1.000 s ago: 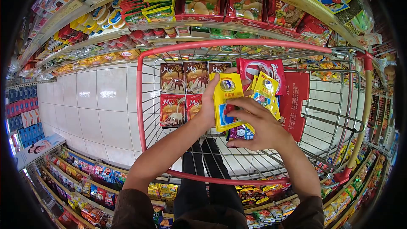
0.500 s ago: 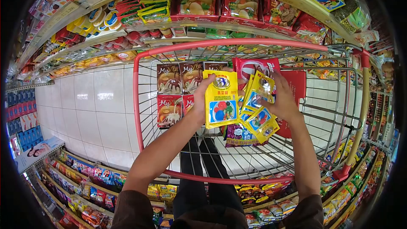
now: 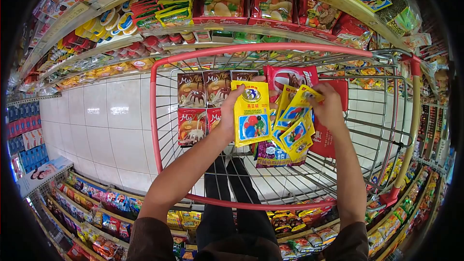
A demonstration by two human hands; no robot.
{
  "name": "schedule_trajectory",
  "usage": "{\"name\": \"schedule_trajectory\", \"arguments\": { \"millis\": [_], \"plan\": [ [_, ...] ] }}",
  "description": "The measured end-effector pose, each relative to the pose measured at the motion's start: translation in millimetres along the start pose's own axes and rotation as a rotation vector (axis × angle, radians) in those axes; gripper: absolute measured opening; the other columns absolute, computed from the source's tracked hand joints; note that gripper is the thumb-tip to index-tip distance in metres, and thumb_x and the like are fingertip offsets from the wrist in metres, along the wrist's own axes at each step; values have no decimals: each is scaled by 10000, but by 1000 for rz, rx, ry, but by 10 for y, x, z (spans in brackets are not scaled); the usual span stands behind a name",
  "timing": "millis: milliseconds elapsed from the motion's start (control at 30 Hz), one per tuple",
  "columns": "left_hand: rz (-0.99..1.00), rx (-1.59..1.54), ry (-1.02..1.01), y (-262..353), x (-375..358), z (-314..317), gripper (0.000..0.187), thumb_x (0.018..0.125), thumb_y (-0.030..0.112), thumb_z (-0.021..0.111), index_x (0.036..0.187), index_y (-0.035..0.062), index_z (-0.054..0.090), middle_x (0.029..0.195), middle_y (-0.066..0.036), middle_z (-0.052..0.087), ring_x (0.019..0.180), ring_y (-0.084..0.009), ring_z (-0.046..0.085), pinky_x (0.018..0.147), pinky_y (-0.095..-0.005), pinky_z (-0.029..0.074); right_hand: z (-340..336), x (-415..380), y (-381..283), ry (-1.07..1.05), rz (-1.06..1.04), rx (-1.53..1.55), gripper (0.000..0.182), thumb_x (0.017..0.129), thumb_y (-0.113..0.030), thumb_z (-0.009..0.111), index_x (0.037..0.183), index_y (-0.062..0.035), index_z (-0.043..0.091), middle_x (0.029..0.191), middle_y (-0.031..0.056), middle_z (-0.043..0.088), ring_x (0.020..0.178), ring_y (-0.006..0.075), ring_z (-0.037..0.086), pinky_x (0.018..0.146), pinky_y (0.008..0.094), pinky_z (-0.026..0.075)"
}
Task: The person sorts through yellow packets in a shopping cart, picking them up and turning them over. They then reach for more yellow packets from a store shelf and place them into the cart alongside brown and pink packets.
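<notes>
My left hand (image 3: 229, 111) is closed on a yellow packet (image 3: 251, 111) with a blue picture panel, held upright over the cart. Close to its right, my right hand (image 3: 328, 104) pinches the corner of a tilted yellow sachet (image 3: 300, 104). More yellow sachets (image 3: 296, 137) are fanned out below that one. Behind them in the cart lie a pink-red packet (image 3: 302, 75) and a purple packet (image 3: 278, 157). Brown pudding boxes (image 3: 192, 89) lie left of my left hand, partly hidden by it.
A wire shopping cart (image 3: 270, 47) with a red rim surrounds my hands. Stocked shelves (image 3: 164, 31) run beyond it, with red boxes (image 3: 224, 2) on top. Snack racks (image 3: 104, 212) stand near my legs. White floor tiles (image 3: 116, 111) show at the left.
My right hand has closed its fingers on a sachet's upper corner and tilted it. The fanned sachets have shifted slightly left. My left hand stays nearly still.
</notes>
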State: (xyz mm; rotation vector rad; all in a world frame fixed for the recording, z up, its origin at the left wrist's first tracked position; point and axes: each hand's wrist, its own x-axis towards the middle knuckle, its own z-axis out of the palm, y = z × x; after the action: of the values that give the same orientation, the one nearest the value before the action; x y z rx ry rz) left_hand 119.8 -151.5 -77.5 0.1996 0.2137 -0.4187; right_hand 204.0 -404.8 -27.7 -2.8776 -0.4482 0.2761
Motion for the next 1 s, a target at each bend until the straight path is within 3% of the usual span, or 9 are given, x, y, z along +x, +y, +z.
{"name": "schedule_trajectory", "arguments": {
  "millis": [100,367,500,600,667,700,733,833,1000],
  "plan": [
    [23,45,46,-5,0,30,626,903,519,429,1396,136,388,1300,-230,503,1083,-349,573,922,-495,470,-183,30,117,-160,-22,843,173,819,27,663,985,12,617,910,65,690,866,124,644,778,253,490],
    [-73,51,-50,-15,5,101,703,909,593,410,1436,132,341,1322,-220,489,1161,-347,533,949,-490,455,-371,-66,-68,-312,111,1690,308,860,47,584,1161,-17,573,1050,70,676,973,137,629,834,299,497],
    [-222,77,-15,-123,-96,254,743,917,611,409,1429,77,337,1334,-213,486,1201,-353,522,967,-485,457,-168,-108,-485,-446,110,1539,291,875,24,583,1162,-21,570,1034,59,663,978,158,625,867,328,488],
    [-332,10,0,-145,-142,173,691,919,571,465,1402,85,374,1288,-192,525,1115,-330,586,876,-451,525,-111,-164,-650,-418,110,1004,407,842,-28,652,1234,-54,545,1238,113,579,1120,218,571,971,355,437],
    [-373,109,76,-142,-109,161,681,906,570,490,1373,81,401,1264,-176,543,1092,-316,595,870,-448,524,-114,-229,-751,-129,-229,665,590,814,-108,718,1338,-45,454,1379,159,454,1294,268,426,1034,397,381],
    [-335,110,120,-146,-99,166,655,903,554,507,1339,73,422,1212,-158,566,1049,-292,608,851,-445,528,-261,-239,-853,-288,-178,696,931,699,-203,837,1443,-67,295,1477,170,308,1395,292,266,1088,423,318],
    [-332,110,121,-142,-101,171,655,903,554,507,1339,73,422,1212,-158,566,1049,-292,608,851,-445,528,-289,-272,-919,-289,-181,697,931,699,-203,837,1443,-67,295,1477,170,308,1395,292,266,1088,423,318],
    [-387,233,121,-69,-125,244,686,848,563,593,1315,85,439,1108,-122,572,950,-230,607,786,-395,525,-253,-340,-1064,-478,-324,629,1454,443,-389,951,1489,-49,0,1536,188,139,1419,331,194,1155,451,211],
    [-425,252,209,-145,-137,188,635,854,521,595,1276,62,475,1095,-133,601,958,-234,624,815,-381,527,-168,-402,-1124,-372,-455,440,1522,421,-428,949,1462,11,-71,1517,261,101,1418,397,157,1158,460,201]
  ]
}}
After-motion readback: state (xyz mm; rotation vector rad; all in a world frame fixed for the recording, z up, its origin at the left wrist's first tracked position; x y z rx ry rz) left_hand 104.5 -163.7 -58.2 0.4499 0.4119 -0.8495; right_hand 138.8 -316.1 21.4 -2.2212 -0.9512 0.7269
